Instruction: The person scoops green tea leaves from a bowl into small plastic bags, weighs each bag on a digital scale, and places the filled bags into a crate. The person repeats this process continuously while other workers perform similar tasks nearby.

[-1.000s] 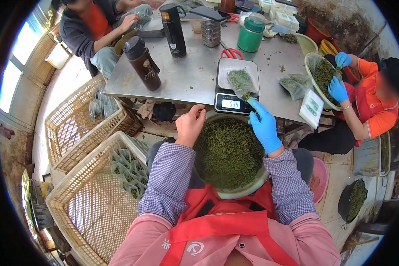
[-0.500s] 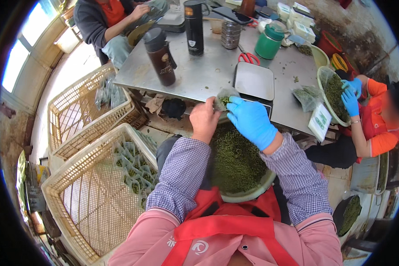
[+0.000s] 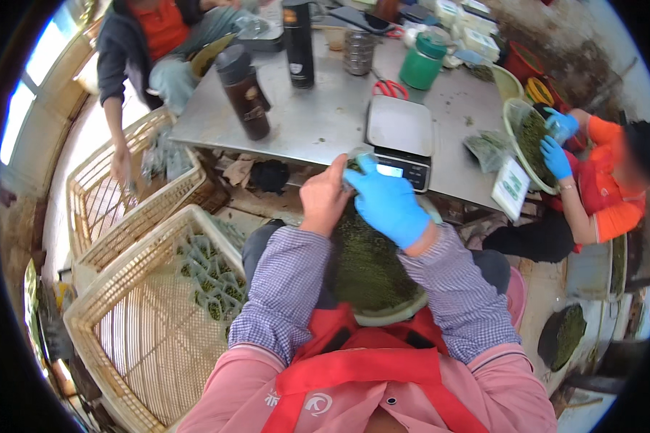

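Note:
My bare left hand (image 3: 323,198) and my blue-gloved right hand (image 3: 391,209) meet at the table's front edge, both closed on a small clear plastic bag (image 3: 357,154). Fingers hide most of the bag. Below them, between my knees, is a pale green basin (image 3: 393,315) of small dark green dried leaves or pellets (image 3: 368,267). Just beyond my right hand sits a scale (image 3: 399,128) with a lit display and a bare white pan.
On the left, a plastic crate (image 3: 87,339) holds several filled bags (image 3: 213,281); a second crate (image 3: 79,209) stands behind. Bottles (image 3: 244,94), a green jar (image 3: 422,63) and red scissors (image 3: 390,89) are on the metal table (image 3: 318,130). Co-workers sit at upper left and right.
My hands tilt the bag slightly, the right palm now lower. The scale's display shows lit. The upper-left person has reached an arm down into the far crate. The whole view has shifted slightly.

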### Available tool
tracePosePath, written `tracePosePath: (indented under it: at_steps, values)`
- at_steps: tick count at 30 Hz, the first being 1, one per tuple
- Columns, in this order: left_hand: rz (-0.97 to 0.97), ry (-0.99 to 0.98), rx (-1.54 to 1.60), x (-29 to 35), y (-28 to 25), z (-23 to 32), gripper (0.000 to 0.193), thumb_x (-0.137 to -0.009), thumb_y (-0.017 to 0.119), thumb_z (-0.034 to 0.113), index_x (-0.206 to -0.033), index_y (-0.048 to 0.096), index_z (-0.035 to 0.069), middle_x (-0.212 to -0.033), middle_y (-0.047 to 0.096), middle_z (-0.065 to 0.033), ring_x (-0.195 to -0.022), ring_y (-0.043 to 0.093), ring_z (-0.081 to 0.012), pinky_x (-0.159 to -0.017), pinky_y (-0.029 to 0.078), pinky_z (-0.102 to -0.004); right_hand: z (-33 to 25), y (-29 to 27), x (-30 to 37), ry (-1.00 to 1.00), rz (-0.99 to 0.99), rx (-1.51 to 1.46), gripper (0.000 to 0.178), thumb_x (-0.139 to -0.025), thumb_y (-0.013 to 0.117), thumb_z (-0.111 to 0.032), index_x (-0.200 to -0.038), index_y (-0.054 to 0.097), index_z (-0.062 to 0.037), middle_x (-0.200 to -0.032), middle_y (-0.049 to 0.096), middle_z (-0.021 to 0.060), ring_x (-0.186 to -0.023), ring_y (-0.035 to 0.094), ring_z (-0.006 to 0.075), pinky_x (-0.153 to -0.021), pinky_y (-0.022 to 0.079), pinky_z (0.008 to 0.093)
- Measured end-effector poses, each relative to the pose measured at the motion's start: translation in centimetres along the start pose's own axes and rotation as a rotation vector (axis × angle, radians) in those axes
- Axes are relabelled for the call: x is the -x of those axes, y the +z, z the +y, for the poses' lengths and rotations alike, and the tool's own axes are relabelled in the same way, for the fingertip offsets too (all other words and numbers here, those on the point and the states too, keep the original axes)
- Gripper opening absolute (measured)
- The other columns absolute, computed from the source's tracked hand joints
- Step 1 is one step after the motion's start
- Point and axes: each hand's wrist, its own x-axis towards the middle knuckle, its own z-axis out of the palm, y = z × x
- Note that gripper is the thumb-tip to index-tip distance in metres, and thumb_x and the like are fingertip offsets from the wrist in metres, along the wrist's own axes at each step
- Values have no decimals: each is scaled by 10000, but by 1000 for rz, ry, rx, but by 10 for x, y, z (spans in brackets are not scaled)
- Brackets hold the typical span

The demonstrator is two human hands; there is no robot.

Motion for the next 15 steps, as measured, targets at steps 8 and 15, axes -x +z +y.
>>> tracePosePath:
  at_steps: [8,15]
  values:
    - [-5,-55,42,3,-1,-5,546,-705,694,174,-1229,547,139,-909,670,-153,-791,653,-317,-682,506,-376,24,17,9,64,43,-579,247,-820,583,-82,-1045,626,9,-1145,582,139,-704,640,249,-662,538,333]
    - [54,-562,397,-7,0,-6,514,-768,707,373,-1185,577,101,-971,686,-151,-846,674,-282,-763,501,-358,170,-49,99,830,590,-601,394,-880,555,-124,-1266,534,-45,-941,648,97,-682,580,119,-638,502,279]
